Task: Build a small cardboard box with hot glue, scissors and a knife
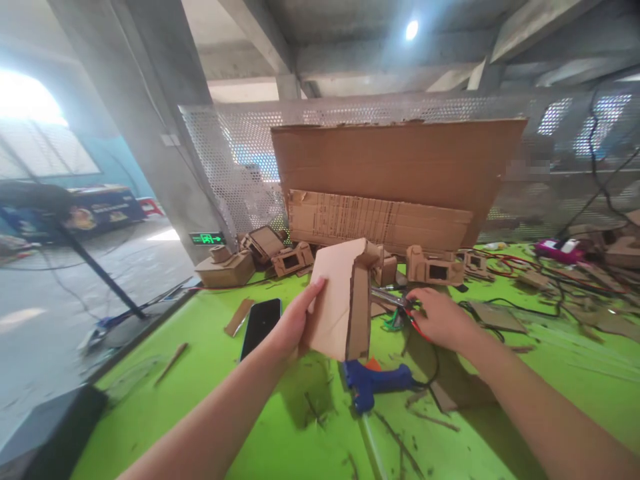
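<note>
My left hand (295, 320) is closed on a small cardboard box (333, 300), held up and tilted above the green table. The fingers behind the box are hidden; the thumb lies on its broad face. In my right hand (440, 317) is a pair of scissors (391, 297) with metal blades and what look like red handles. Their blades point left toward the side of the box; whether they touch it I cannot tell. Below the box lies a blue glue gun (377, 380) with a clear stick at its end. A dark phone (261, 323) rests by my left forearm.
Several cardboard pieces with square openings (440, 271) line the table's (200, 373) back. Behind them stands a large cardboard sheet (400, 160). A wooden stick (171, 364) lies at left, cardboard scraps (495, 316) and cables at right. A concrete pillar (150, 120) rises beyond.
</note>
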`<act>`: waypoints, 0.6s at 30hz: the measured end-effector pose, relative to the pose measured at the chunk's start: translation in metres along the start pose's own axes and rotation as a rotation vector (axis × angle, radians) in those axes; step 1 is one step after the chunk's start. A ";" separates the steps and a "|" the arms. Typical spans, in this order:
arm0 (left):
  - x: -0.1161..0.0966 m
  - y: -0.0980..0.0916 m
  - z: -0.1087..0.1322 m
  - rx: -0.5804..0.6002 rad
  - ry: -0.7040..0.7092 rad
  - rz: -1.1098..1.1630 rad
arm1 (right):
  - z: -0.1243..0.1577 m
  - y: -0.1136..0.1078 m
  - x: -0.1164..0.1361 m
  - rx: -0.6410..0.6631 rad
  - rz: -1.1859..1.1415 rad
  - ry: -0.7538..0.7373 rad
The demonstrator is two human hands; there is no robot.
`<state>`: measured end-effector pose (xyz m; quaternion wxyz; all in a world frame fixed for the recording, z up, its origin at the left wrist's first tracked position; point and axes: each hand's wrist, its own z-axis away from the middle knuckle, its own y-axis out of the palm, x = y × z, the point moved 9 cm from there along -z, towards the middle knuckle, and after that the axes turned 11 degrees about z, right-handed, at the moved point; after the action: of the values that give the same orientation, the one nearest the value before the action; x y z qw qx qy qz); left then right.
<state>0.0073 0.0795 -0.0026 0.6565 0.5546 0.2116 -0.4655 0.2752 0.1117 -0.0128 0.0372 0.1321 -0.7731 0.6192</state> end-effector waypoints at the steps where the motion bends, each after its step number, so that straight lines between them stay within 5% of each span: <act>1: 0.000 0.000 0.000 0.000 0.003 0.011 | 0.000 0.004 -0.003 0.010 0.006 0.003; 10: 0.004 -0.005 -0.007 0.021 0.081 0.007 | 0.006 0.008 -0.014 0.006 -0.113 0.057; 18: -0.023 -0.010 -0.013 0.110 0.371 -0.131 | -0.001 -0.009 -0.012 -0.108 -0.510 0.188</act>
<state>-0.0093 0.1010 0.0065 0.5432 0.6509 0.3388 -0.4080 0.2884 0.1130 -0.0070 0.2704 0.2626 -0.7398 0.5574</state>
